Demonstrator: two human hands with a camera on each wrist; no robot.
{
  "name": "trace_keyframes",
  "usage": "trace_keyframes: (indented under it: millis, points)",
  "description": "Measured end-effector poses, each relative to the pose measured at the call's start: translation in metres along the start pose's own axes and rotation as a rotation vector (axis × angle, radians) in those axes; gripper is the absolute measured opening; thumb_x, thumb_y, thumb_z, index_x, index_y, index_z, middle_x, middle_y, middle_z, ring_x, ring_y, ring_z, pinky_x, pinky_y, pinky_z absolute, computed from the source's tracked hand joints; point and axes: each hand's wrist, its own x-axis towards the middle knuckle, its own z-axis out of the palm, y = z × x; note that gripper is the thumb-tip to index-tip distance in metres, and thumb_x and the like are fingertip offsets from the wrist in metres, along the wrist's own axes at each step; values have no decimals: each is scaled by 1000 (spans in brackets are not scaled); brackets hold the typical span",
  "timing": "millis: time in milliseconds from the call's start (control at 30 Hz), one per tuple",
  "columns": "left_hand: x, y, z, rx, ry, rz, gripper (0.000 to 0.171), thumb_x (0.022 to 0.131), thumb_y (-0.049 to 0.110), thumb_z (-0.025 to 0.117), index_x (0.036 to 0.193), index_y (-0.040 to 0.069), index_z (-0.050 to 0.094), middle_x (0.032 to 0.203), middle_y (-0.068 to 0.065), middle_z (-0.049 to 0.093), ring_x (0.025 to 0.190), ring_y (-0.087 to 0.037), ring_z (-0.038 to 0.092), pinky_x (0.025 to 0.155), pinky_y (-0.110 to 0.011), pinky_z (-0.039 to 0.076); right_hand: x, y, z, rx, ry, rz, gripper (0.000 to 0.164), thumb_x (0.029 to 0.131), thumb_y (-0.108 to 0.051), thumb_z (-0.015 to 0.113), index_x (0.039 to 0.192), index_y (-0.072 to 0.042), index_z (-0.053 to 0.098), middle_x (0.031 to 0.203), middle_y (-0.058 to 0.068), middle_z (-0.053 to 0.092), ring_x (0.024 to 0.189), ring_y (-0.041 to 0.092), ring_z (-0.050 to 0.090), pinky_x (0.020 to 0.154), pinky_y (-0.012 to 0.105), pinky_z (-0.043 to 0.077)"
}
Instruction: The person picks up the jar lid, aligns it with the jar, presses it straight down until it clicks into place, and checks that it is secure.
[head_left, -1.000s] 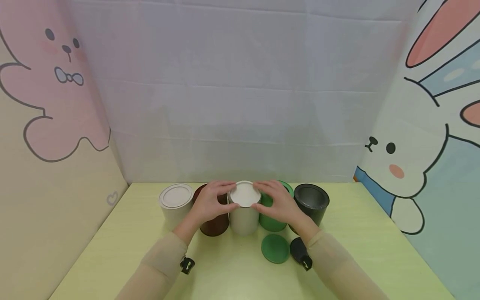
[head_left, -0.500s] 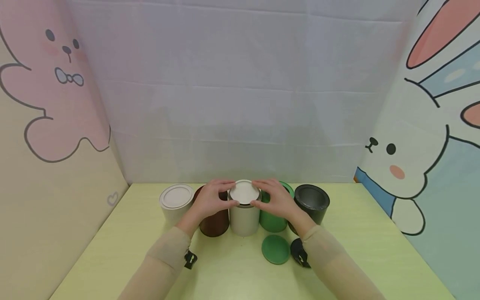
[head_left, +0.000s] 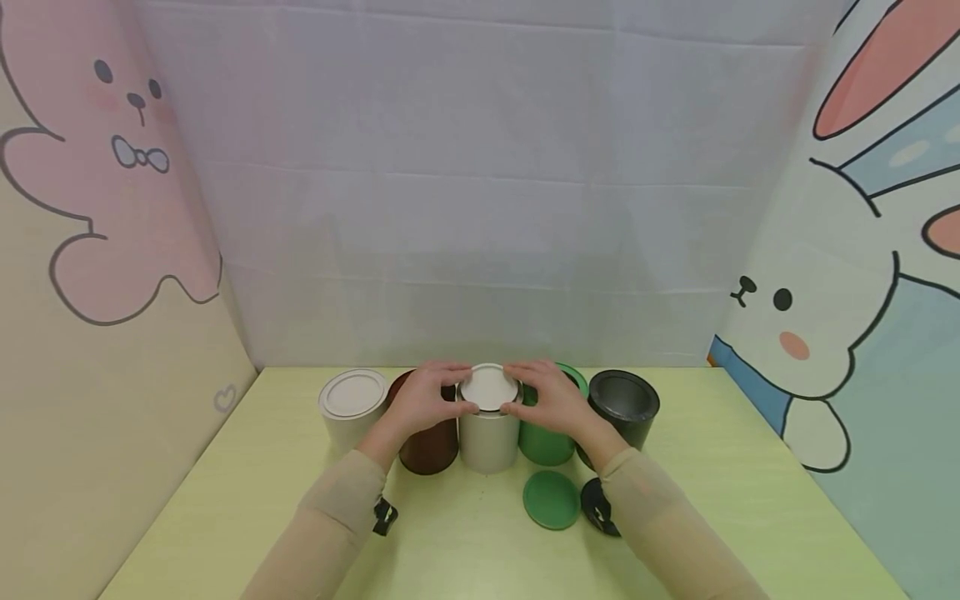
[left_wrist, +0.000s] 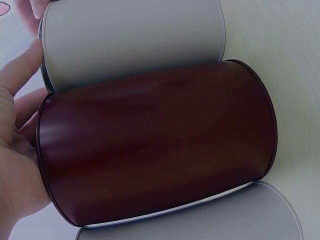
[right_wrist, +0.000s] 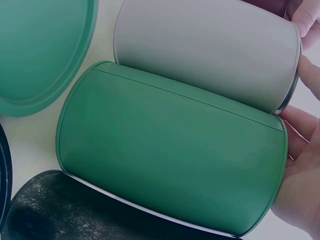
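Observation:
In the head view a white round lid (head_left: 489, 387) sits at the top of the middle pale can (head_left: 487, 446), with a thin dark line showing below the lid's near edge. My left hand (head_left: 426, 398) pinches the lid's left side between thumb and fingers. On the other side my right hand (head_left: 551, 400) does the same. Below the left hand stands a dark brown can (head_left: 429, 448), which fills much of the left wrist view. A green can (head_left: 546, 448) stands under the right hand and is large in the right wrist view. Both hands partly hide these cans' tops.
A pale can (head_left: 354, 417) with its top covered stands at the row's left end, a black can (head_left: 624, 396) at the right end. In front lie a green lid (head_left: 551, 500) and a black lid (head_left: 595, 504), partly behind the right sleeve. A white cloth (head_left: 480, 208) hangs behind.
The lid rose slightly at its near edge, baring a dark band, and then came down a little, so the band is thinner now. Both hands kept their hold and barely moved.

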Motion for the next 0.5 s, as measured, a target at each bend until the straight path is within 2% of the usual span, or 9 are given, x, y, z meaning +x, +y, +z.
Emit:
trace_keyframes:
  millis: [300, 500]
  points:
    - [0, 1, -3, -6, -69, -17, 57, 84, 28, 81, 131, 1, 64, 134, -14, 61, 125, -35, 52, 103, -48, 43, 0, -2, -3, -25, -62, 3, 56, 89, -30, 75, 132, 2, 61, 133, 19, 59, 122, 38, 52, 102, 51, 42]
    - [-2, 3, -6, -32, -105, -15, 55, 89, 27, 76, 134, 1, 61, 139, -15, 57, 130, -36, 49, 105, -49, 41, -3, 0, -3, 0, -63, 22, 52, 92, -28, 72, 134, 0, 61, 135, 18, 58, 125, 38, 50, 103, 52, 42]
